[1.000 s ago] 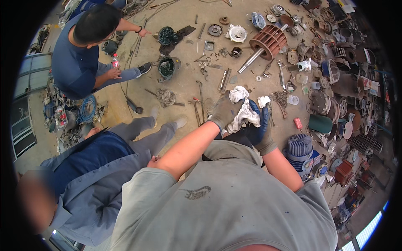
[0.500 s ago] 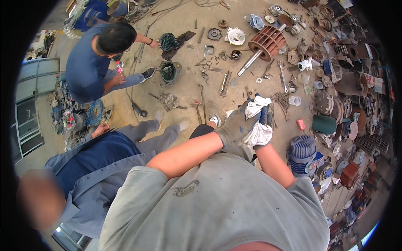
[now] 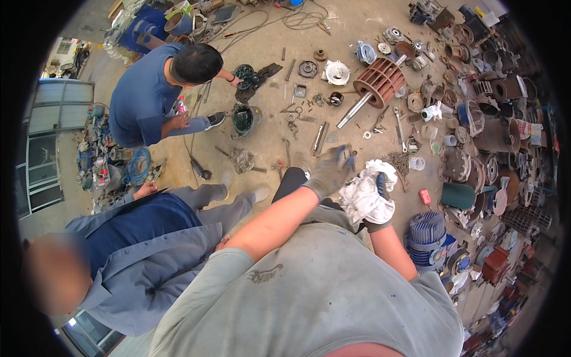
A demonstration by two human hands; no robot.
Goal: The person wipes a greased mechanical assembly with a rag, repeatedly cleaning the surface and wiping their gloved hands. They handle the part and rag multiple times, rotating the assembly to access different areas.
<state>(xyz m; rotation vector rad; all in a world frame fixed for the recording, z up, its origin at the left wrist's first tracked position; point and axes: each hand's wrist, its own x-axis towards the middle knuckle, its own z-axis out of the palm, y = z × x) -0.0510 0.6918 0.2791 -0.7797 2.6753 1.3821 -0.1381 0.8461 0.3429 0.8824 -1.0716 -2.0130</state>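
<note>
A grey work glove with dark blue fingertips covers my left hand (image 3: 331, 171). It is raised just left of a crumpled white rag (image 3: 364, 205), with its fingers apart and nothing seen in them. My right hand (image 3: 381, 184) grips the rag. The cloth drapes over most of this hand, and only dark glove fingers and the cuff show. Beyond my hands, a rusty finned rotor (image 3: 379, 82) with a bright steel shaft lies on the concrete floor. A long wrench (image 3: 400, 129) is to the right of the shaft.
A person in blue (image 3: 140, 95) crouches far left, one hand at a dark green casing (image 3: 245, 76). Another person in a grey jacket (image 3: 172, 256) is close at my left. A blue finned motor (image 3: 427, 238) stands at my right. Several machine parts crowd the right side.
My hands have moved apart: the left has come off the rag and shifted left. The rag now hangs bunched over my right hand. The view has shifted slightly.
</note>
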